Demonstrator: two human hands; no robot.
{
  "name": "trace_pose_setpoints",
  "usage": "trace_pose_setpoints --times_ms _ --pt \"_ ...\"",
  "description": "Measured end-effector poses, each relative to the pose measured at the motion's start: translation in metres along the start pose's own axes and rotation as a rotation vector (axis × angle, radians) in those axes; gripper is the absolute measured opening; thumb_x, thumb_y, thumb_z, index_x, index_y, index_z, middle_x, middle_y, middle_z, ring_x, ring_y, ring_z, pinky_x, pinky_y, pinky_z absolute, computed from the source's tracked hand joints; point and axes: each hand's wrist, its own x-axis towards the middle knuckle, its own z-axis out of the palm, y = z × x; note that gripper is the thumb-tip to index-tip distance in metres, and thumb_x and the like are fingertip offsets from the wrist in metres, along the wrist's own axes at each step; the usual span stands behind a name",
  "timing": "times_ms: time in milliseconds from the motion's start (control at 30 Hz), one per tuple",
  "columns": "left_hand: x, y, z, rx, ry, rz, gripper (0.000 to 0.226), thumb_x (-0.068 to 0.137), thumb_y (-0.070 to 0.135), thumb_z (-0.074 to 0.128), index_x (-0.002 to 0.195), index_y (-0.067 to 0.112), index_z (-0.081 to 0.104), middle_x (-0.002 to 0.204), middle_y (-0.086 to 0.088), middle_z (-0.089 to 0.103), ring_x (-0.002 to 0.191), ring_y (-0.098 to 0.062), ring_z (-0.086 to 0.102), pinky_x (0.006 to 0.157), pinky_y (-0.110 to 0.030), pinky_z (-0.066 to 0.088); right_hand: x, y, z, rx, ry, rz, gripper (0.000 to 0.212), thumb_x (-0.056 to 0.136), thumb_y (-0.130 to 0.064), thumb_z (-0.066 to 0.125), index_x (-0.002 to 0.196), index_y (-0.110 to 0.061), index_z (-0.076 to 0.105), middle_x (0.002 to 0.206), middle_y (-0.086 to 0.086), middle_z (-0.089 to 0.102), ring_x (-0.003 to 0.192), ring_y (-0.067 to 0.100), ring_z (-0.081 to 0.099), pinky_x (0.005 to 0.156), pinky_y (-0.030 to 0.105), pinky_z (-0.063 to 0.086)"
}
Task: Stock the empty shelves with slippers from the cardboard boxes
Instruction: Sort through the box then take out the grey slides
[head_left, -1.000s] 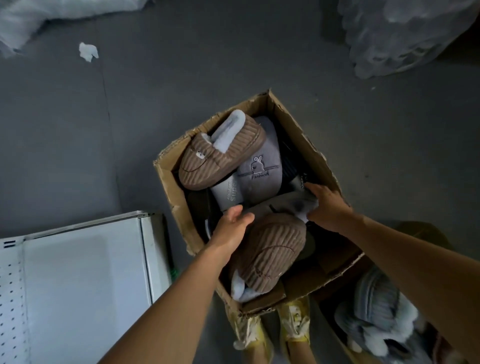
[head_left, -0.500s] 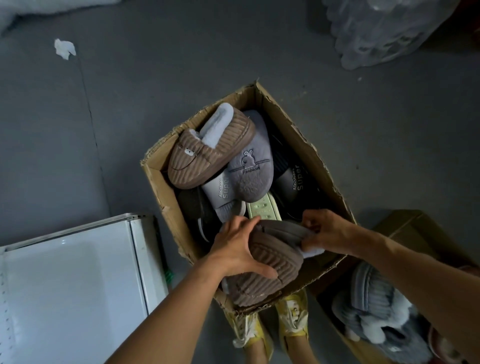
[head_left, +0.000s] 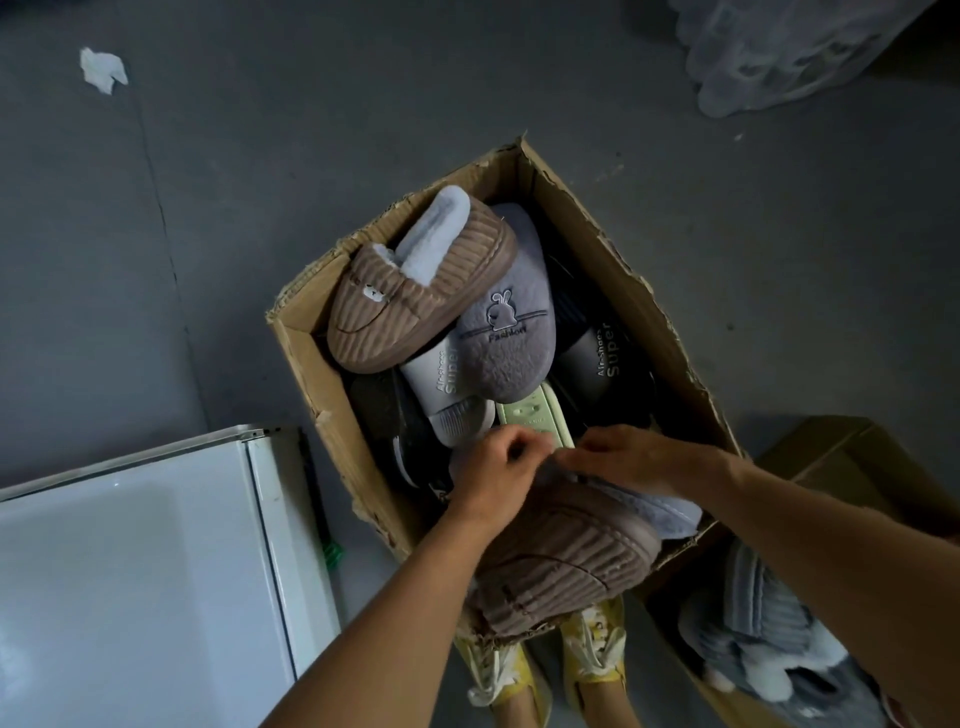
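Observation:
An open cardboard box (head_left: 618, 270) on the floor holds several slippers. At its near end a brown ribbed slipper (head_left: 566, 566) with pale fleece lining is lifted above the rim. My left hand (head_left: 493, 478) grips the slipper's far edge with curled fingers. My right hand (head_left: 634, 460) pinches the lining beside it. A matching brown slipper (head_left: 415, 296) lies at the box's far left, on a grey "Fashion" rabbit slipper (head_left: 506, 332). White "Super" (head_left: 447, 395) and pale green (head_left: 535, 415) slides lie below them.
A white metal shelf panel (head_left: 140, 571) lies low at the left. A second cardboard box (head_left: 831, 441) with grey fluffy slippers (head_left: 769, 644) stands at the right. My yellow shoes (head_left: 592, 649) are under the box. Clear plastic wrap (head_left: 779, 47) is top right, crumpled paper (head_left: 101, 70) top left.
Both hands have drawn the near brown slipper up and toward me, out over the box's near rim. My hands have come together at its far edge.

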Motion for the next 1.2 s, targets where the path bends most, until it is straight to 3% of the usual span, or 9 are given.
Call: trace_pose_setpoints --times_ms 167,333,433,533,633,733,867,1033,1200 --pt "0.030 -0.016 -0.013 -0.230 0.274 -0.144 0.013 0.093 0.024 0.064 0.100 0.013 0.067 0.083 0.008 0.064 0.081 -0.010 0.059 0.064 -0.007 0.042 0.026 0.003 -0.001 0.101 0.075 0.058 0.047 0.099 -0.043 0.044 0.104 -0.002 0.066 0.094 0.009 0.061 0.091 0.022 0.055 0.077 0.028 0.040" --pt "0.030 -0.033 -0.017 -0.067 0.005 -0.183 0.025 0.088 0.033 0.069 0.109 0.019 0.067 0.103 0.001 0.067 0.105 -0.016 0.062 0.091 -0.026 0.048 0.031 0.003 -0.001 0.154 -0.026 0.119 0.068 0.076 -0.075 0.053 0.115 -0.021 0.064 0.115 -0.003 0.057 0.109 0.018 0.055 0.096 0.037 0.044" --pt "0.014 -0.033 -0.023 0.035 0.032 -0.171 0.044 0.085 0.048 0.068 0.122 0.024 0.061 0.128 0.001 0.047 0.125 -0.017 0.044 0.107 -0.036 0.041 0.020 0.013 -0.003 0.064 -0.089 0.051 0.056 0.083 -0.061 0.059 0.126 -0.025 0.058 0.127 -0.006 0.051 0.123 0.018 0.047 0.105 0.038 0.037" --pt "-0.015 -0.020 -0.026 -0.070 0.068 -0.063 0.060 0.063 0.071 0.072 0.110 0.037 0.057 0.121 0.012 0.039 0.120 -0.009 0.042 0.101 -0.033 0.045 0.011 0.029 -0.002 -0.013 -0.072 0.049 0.049 0.086 -0.042 0.063 0.131 -0.027 0.053 0.131 -0.002 0.054 0.118 0.017 0.050 0.102 0.035 0.040" --pt "-0.039 -0.011 -0.023 -0.018 -0.130 0.004 0.068 0.048 0.069 0.082 0.106 0.045 0.054 0.119 0.014 0.050 0.114 -0.007 0.052 0.096 -0.033 0.049 0.005 0.034 -0.002 0.050 -0.055 0.028 0.033 0.081 -0.027 0.072 0.112 -0.029 0.059 0.111 -0.003 0.061 0.104 0.014 0.056 0.091 0.029 0.045" --pt "-0.054 -0.012 -0.011 0.297 -0.340 0.065 0.104 0.046 0.057 0.089 0.132 0.049 0.032 0.133 0.018 0.031 0.128 -0.005 0.033 0.107 -0.030 0.038 0.002 0.034 -0.005 0.106 -0.017 0.033 0.028 0.076 -0.022 0.078 0.092 -0.036 0.060 0.099 -0.006 0.064 0.100 0.014 0.060 0.091 0.031 0.048" --pt "-0.061 -0.010 0.000 0.360 -0.169 0.170 0.097 0.056 0.042 0.089 0.135 0.032 0.035 0.126 0.015 0.031 0.127 -0.010 0.033 0.108 -0.031 0.037 -0.007 0.036 -0.004 0.171 0.024 0.052 0.025 0.074 -0.019 0.078 0.092 -0.031 0.066 0.101 0.000 0.068 0.100 0.017 0.062 0.092 0.034 0.050" --pt "-0.070 0.004 -0.019 0.151 -0.132 0.177 0.082 0.049 0.045 0.087 0.117 0.053 0.043 0.126 0.013 0.049 0.120 -0.006 0.049 0.102 -0.034 0.047 -0.036 0.043 -0.021 0.349 0.061 0.074 0.024 0.073 -0.012 0.078 0.088 -0.030 0.070 0.096 -0.002 0.068 0.098 0.018 0.060 0.093 0.035 0.047" --pt "-0.072 0.046 -0.077 -0.156 0.102 -0.002 0.084 0.040 0.044 0.093 0.115 0.044 0.053 0.109 0.008 0.068 0.098 -0.008 0.065 0.082 -0.029 0.055 -0.058 0.036 -0.050 0.853 0.193 0.028 0.032 0.071 -0.003 0.075 0.100 -0.016 0.071 0.101 0.010 0.073 0.098 0.029 0.066 0.095 0.042 0.048"
